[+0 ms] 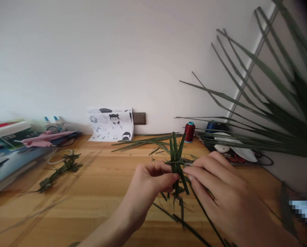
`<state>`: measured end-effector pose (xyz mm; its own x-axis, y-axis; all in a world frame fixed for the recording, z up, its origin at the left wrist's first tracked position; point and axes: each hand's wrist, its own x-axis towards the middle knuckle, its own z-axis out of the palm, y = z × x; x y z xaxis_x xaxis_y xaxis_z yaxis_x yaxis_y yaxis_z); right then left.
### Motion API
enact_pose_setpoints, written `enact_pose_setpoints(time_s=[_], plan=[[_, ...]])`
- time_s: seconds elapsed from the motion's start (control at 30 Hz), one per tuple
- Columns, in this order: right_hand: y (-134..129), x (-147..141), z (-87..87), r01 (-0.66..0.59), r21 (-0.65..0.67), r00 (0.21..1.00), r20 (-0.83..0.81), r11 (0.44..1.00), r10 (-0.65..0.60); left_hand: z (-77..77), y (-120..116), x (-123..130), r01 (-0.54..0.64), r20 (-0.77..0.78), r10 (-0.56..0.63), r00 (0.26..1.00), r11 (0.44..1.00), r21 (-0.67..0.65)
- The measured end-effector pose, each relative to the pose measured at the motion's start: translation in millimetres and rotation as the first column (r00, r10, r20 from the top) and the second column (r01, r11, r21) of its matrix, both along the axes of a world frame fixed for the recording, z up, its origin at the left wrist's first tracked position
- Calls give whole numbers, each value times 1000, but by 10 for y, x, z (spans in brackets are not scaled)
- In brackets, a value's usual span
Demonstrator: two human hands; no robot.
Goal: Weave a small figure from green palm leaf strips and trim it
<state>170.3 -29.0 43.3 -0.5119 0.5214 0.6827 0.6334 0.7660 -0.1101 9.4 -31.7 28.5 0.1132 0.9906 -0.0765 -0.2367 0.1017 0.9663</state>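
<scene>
A small weave of green leaf strips (176,159) stands upright between my hands, with strip ends sticking out above and below. My left hand (153,180) pinches it from the left between thumb and fingers. On the right side, the fingertips of my right hand (220,187) are pinched together on a leaf strip at the edge of the weave; the very tip of the grip is partly hidden. Long loose leaf strips (192,233) and small scraps lie on the table beneath. Another woven leaf piece (59,171) rests farther left.
The wooden table (99,185) meets a white wall. Printed drawings (112,125) lean there, near leaf strips (145,140) and a red thread spool (189,132). A pink glue gun (44,138) lies left. A big fan-shaped palm leaf (279,92) reaches in from the right.
</scene>
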Motion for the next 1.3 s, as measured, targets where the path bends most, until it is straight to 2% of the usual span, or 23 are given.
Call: enact_pose_setpoints(time_s=[0.3,0.43,0.6,0.7,0.83,1.1,1.3], plan=[[15,26,45,-64,-171,991,-124,983,43,-2,19,27,-34,4,34,999,993,113],[11,9,29,-64,-98,992,-115,993,53,-8,17,36,-58,27,54,998,980,188],[4,-10,-16,16,51,1000,-19,999,-15,-7,1,23,28,16,-30,999,996,87],[-11,-3,-46,11,88,999,43,996,-15,-10,-3,29,46,24,-47,999,997,59],[-12,18,-49,-40,56,997,63,998,37,-29,16,32,34,73,-38,997,998,55],[79,55,53,-27,17,999,22,999,27,-37,44,-11,-36,96,33,995,999,35],[17,17,-9,14,17,998,-65,1000,-12,-36,25,-7,-52,116,50,992,998,19]])
